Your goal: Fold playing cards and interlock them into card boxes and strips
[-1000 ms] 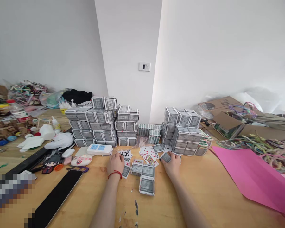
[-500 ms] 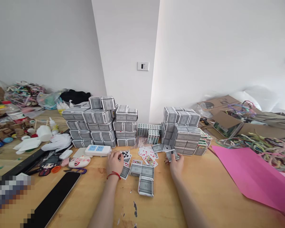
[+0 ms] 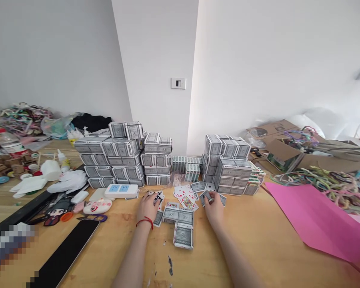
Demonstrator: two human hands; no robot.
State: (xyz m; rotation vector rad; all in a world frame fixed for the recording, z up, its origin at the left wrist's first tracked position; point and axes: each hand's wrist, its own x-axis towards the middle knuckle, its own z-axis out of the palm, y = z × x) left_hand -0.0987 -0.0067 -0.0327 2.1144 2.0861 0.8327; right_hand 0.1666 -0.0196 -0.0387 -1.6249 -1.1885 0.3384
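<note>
My left hand (image 3: 147, 208), with a red cord at the wrist, lies with fingers apart over face-up playing cards (image 3: 158, 196) beside the power strip. Between thumb and fingers, my right hand (image 3: 215, 210) pinches a grey-backed playing card (image 3: 204, 197); another grey-backed card shows behind that hand. Loose face-up cards (image 3: 183, 193) spread between the hands. In front of them sits a small joined piece of folded grey-backed cards (image 3: 183, 236), with one square section nearest me.
Tall stacks of card-covered blocks stand at left (image 3: 124, 160) and right (image 3: 232, 176). A white power strip (image 3: 121, 191), a dark phone (image 3: 69, 248) and a box cutter (image 3: 99, 217) lie left. Pink paper (image 3: 315, 224) covers the right side.
My right hand has moved left and now pinches a card closer to the loose pile. The left hand's fingers have spread a little over the cards. The view has turned slightly right.
</note>
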